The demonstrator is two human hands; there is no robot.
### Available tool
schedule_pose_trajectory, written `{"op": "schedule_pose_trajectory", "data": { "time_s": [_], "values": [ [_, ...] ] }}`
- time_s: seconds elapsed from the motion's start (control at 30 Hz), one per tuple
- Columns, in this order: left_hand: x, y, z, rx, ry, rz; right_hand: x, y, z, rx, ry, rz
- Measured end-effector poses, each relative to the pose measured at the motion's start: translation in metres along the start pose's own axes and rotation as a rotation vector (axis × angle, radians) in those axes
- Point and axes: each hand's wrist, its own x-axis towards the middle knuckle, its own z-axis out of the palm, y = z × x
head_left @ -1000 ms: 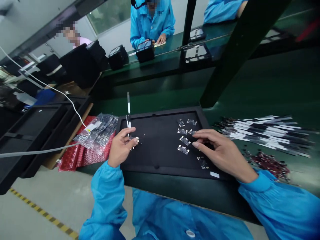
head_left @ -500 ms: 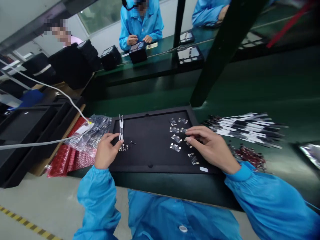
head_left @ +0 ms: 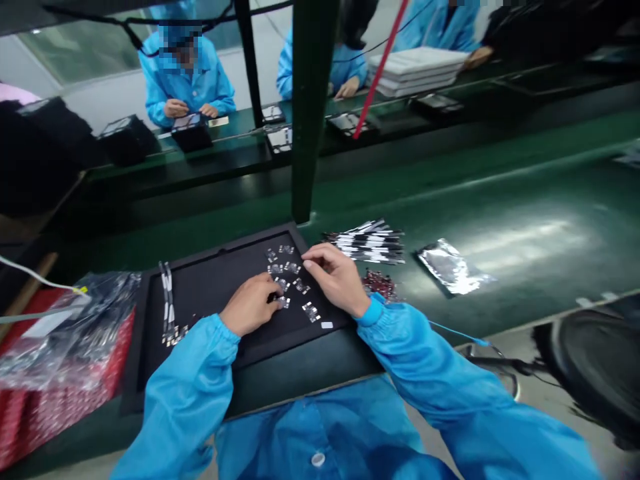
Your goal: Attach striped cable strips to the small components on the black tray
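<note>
A black tray [head_left: 220, 257] with a dark mat lies on the green bench, holding several small circuit boards [head_left: 293, 268] in a loose group. My left hand [head_left: 250, 305] is at the group, its fingertips on or just over a board [head_left: 283, 302]. My right hand [head_left: 334, 277] curves over the boards' right side, with nothing visible in its fingers. Two black-and-white ribbon strips [head_left: 167, 300] lie along the tray's left side, with small parts at their lower ends.
A bundle of ribbon strips [head_left: 370, 242], loose red components [head_left: 380, 285] and a silver foil bag [head_left: 450, 268] lie right of the tray. A plastic bag [head_left: 65, 333] sits on red packaging at left. A green post [head_left: 310, 113] rises behind the tray, with co-workers [head_left: 183, 77] across the bench.
The view has swung left. Both hands have moved closer together over the boards, and my left hand has moved away from the strips, which stay on the tray.
</note>
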Motion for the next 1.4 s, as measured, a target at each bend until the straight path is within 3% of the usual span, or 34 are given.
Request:
{"op": "schedule_pose_trajectory", "data": {
  "time_s": [0.27,0.5,0.6,0.97,1.1,1.2,1.27,1.4],
  "values": [
    [0.000,-0.002,-0.002,-0.282,-0.012,-0.049,0.009,-0.003,-0.009,-0.038,0.115,-0.067],
    [0.005,0.004,0.001,-0.113,0.373,0.089,0.014,0.004,-0.015,-0.116,0.183,-0.095],
    [0.006,0.004,0.002,-0.084,0.451,0.139,0.016,0.008,-0.016,-0.167,0.168,-0.123],
    [0.004,0.003,0.007,-0.050,0.517,0.209,0.022,0.009,-0.025,-0.301,0.168,-0.190],
    [0.001,0.000,0.010,-0.019,0.520,0.214,0.024,0.001,-0.040,-0.314,0.307,-0.218],
    [0.000,-0.001,0.012,0.005,0.503,0.218,0.023,-0.008,-0.065,-0.354,0.391,-0.215],
    [0.001,-0.002,0.013,0.025,0.493,0.226,0.022,-0.012,-0.090,-0.441,0.301,-0.186],
    [0.002,-0.005,0.015,0.054,0.517,0.273,0.025,-0.006,-0.150,-0.709,-0.154,-0.054]
  ]
}}
